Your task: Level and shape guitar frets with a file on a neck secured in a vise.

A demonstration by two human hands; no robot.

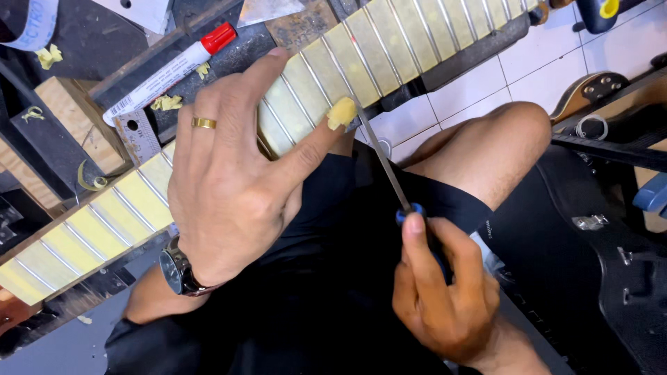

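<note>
The right hand [445,292], lowest and closest, has its fingers curled tight around the blue handle of a thin file [381,161], whose tip meets the edge of a taped guitar neck [208,160]. The left hand [229,180] lies on that neck with fingers spread, thumb wrapped in yellowish tape. A red-capped marker [170,71] rests on the bench beyond.

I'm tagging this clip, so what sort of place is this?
Probably a guitar repair workshop: a taped fretboard under the left hand, a thin file in the right hand, and a guitar case.
</note>
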